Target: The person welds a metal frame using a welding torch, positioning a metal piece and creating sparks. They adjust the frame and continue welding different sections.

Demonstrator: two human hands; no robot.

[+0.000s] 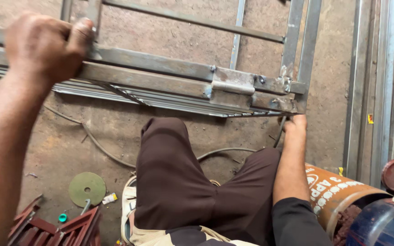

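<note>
A person crouches over a welded steel frame (160, 75) lying on a workshop's concrete floor (69, 141), seen from the head camera. At far left, the left hand (42, 45) has its grip clamped over the frame's upper bar, fingers curled round the metal. Below it on the floor lie red-painted angle pieces (51, 228), a green grinding disc (86, 188) and a black cable (96, 143) that snakes under the frame. At centre, the person's knee in brown trousers (174, 182) fills the foreground, just beneath a hinge plate (232, 84) welded on the frame's twin bars. To the right, the right hand (295, 125) reaches to the frame's lower corner; its grip is hidden under the bar, so its state cannot be told. Farther right lie an orange cylinder (338, 193), a blue cylinder (381, 225) and upright steel sections (379, 82).
</note>
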